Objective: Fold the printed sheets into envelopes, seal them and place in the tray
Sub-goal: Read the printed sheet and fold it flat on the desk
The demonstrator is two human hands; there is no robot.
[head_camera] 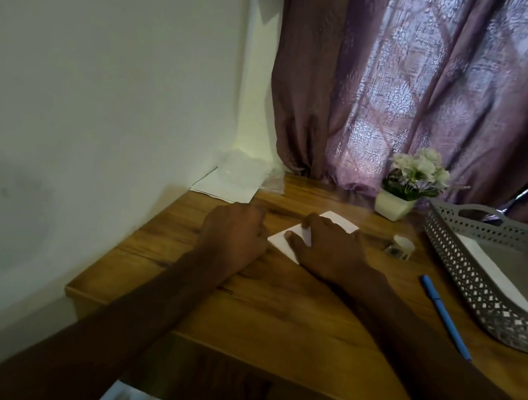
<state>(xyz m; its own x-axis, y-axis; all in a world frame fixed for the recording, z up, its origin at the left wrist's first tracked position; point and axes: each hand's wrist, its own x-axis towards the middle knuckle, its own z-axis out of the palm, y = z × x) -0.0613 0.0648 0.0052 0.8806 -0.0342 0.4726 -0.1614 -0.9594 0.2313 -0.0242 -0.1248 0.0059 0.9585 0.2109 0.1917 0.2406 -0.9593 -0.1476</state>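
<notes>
Folded sheet (pixel 287 237) lies flat mid-worktop (pixel 274 304). Right hand (pixel 327 247) presses it, fingers spread; left hand (pixel 233 233) beside its edge, curled, grasp not discernible. Risk: paper slides under uneven pressure, skewing the crease. Tape (pixel 401 247), pen (pixel 444 315) near; tray (pixel 472 265) at right, path unobstructed.

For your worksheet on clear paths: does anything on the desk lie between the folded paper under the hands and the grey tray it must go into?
Yes. The tape roll sits on the desk between the folded paper and the grey tray. The blue pen lies along the tray's near side. Lifting the paper over them would probably avoid both.
</notes>
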